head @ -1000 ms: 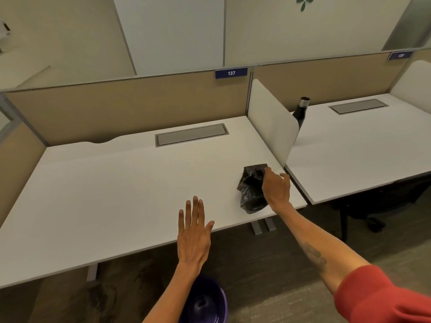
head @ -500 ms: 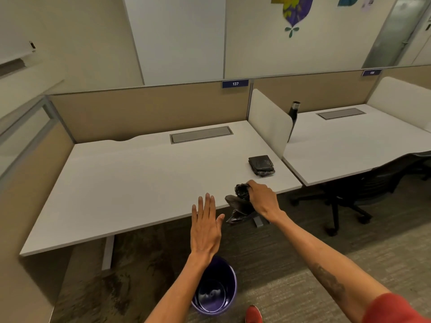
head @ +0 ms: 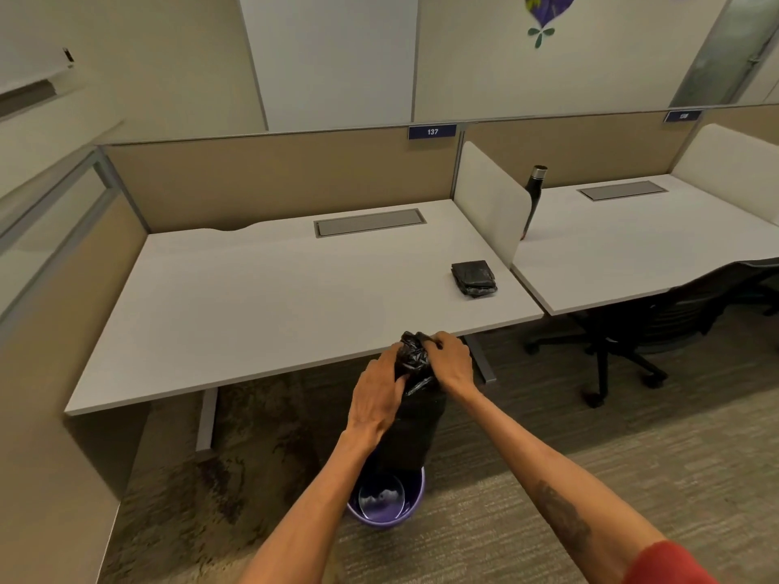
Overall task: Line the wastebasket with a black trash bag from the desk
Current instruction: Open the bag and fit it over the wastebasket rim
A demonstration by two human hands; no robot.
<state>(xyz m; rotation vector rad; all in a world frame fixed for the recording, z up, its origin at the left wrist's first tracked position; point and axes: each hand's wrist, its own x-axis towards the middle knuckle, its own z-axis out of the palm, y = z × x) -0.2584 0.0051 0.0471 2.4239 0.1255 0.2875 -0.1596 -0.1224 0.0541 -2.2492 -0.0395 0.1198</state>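
Lifted off desk [head: 295, 297], bag [head: 415, 398] hangs vertically between both hands.

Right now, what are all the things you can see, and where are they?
trash bag: 1, black, bunched in both hands above the wastebasket
folded trash bags: 1 stack, black, right end of near desk
wastebasket: 1, purple, on the carpet
desks: 2, white, side by side
bottle: 1, black, on the right desk behind the divider
office chair: 1, black, under right desk
left hand: 1, gripping bag
right hand: 1, gripping bag
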